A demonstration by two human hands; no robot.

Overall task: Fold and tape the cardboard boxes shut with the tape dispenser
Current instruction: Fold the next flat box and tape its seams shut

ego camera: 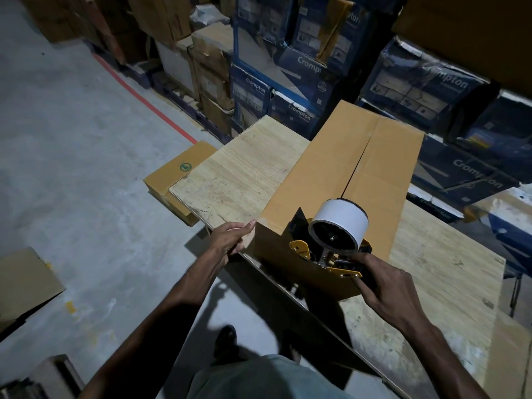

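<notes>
The right hand (385,286) has its fingers wrapped round the handle of the tape dispenser (331,254); its white tape roll (342,220) stands just beyond the fingertips, at the near end of the cardboard box (345,168), where the seam between the folded flaps starts. The left hand (230,237) holds the box's near left corner, fingers bent against its side, thumb at the top edge. The box lies on a wooden table (239,174)
</notes>
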